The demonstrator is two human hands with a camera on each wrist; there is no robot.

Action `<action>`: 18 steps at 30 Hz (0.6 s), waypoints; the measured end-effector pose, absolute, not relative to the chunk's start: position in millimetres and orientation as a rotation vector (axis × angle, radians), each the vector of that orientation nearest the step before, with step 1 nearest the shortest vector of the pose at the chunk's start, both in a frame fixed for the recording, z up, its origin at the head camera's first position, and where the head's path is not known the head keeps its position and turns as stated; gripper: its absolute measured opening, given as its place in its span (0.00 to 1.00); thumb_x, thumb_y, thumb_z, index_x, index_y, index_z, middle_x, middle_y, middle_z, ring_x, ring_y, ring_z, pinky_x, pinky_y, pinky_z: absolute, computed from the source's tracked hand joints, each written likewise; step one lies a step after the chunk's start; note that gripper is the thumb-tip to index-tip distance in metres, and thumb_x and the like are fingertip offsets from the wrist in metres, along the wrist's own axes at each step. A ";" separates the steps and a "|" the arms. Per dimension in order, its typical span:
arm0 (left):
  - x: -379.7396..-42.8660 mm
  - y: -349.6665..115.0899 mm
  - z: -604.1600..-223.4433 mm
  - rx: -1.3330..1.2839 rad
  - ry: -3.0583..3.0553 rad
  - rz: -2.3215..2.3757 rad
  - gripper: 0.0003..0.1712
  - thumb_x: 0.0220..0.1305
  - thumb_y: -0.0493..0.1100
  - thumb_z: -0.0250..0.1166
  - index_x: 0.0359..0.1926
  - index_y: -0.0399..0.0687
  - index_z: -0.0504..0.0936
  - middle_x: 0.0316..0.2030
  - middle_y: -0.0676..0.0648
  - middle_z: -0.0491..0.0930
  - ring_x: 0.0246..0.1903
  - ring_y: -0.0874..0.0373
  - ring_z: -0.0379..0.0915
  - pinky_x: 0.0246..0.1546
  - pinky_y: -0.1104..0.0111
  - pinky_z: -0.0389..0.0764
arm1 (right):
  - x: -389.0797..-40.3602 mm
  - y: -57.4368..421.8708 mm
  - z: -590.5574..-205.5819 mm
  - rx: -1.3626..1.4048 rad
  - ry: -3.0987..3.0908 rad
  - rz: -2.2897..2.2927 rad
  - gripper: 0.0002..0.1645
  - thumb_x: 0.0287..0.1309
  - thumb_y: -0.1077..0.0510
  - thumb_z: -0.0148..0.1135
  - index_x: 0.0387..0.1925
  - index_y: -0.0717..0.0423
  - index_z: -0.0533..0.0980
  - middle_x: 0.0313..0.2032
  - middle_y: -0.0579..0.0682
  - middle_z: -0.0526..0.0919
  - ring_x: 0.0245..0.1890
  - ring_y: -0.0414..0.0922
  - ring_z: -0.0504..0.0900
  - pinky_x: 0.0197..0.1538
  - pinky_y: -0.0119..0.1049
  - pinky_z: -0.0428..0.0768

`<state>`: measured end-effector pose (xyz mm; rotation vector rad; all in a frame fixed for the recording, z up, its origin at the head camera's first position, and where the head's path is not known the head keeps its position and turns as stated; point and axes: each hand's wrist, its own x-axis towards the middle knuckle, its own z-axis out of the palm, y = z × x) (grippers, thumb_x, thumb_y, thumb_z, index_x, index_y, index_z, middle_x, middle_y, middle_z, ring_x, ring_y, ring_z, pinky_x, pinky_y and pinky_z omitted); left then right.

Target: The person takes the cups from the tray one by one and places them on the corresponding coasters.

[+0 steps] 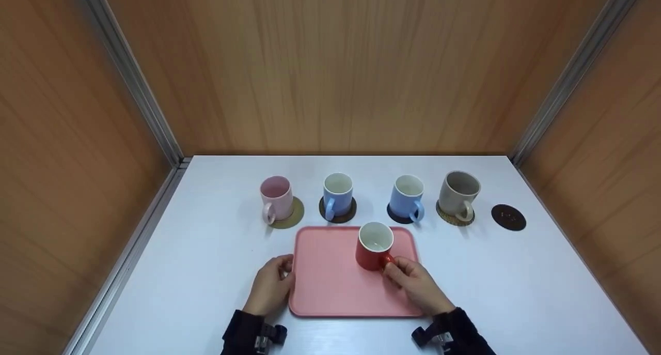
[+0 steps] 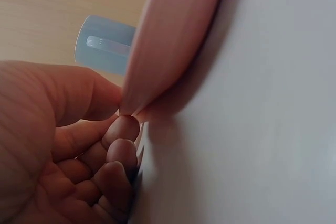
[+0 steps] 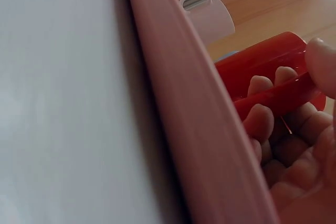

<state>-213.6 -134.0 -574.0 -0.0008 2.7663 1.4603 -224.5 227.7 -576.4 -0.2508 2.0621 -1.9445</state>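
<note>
My right hand grips the handle of a red mug with a white inside. The mug is upright at the right rear part of a pink tray; in the right wrist view the tray's rim hides its base. Fingers wrap through the red handle there, the thumb on top. At the tray's left side, my left hand holds the rim. The left wrist view shows its thumb and fingertips meeting at the edge of the tray, the fingers curled.
Behind the tray stand a pink mug, a blue mug, another blue mug and a grey-beige mug, each on or partly on a round coaster. A dark coaster lies bare at right. Wooden panels enclose the white table.
</note>
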 end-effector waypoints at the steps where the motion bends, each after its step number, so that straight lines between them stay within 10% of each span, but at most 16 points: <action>1: -213.8 -133.8 -574.0 -0.004 2.764 1.461 0.26 0.71 0.36 0.65 0.67 0.34 0.79 0.44 0.46 0.82 0.38 0.59 0.72 0.38 0.71 0.74 | -224.4 227.6 -576.4 -0.254 2.062 -1.945 0.26 0.80 0.53 0.59 0.46 0.80 0.70 0.35 0.47 0.75 0.38 0.41 0.73 0.45 0.31 0.72; 18: -213.0 -133.0 -572.2 -0.019 2.751 1.463 0.27 0.71 0.37 0.66 0.68 0.34 0.78 0.44 0.46 0.82 0.38 0.58 0.72 0.39 0.71 0.74 | -225.0 228.5 -576.5 -0.304 2.032 -1.940 0.28 0.82 0.52 0.55 0.48 0.82 0.68 0.36 0.46 0.75 0.38 0.40 0.73 0.45 0.31 0.72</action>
